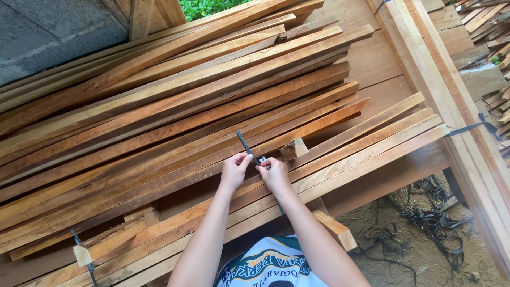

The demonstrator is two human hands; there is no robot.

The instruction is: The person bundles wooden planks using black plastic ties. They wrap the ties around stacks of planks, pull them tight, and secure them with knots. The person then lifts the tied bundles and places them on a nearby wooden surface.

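Observation:
A dark plastic strap (245,144) runs across a bundle of long wooden slats (175,133) and down its near side. My left hand (234,171) pinches the strap where it crosses the top slats. My right hand (274,174) grips the same strap just beside it, at a small metal clip (263,161) between the two hands. Both forearms reach up from the bottom of the view.
A second dark strap (79,245) binds the slats at lower left. Thick planks (451,106) lie at the right with another strap (475,126) over them. Loose strap scraps (435,218) litter the dirt ground at lower right. A grey wall (48,32) stands upper left.

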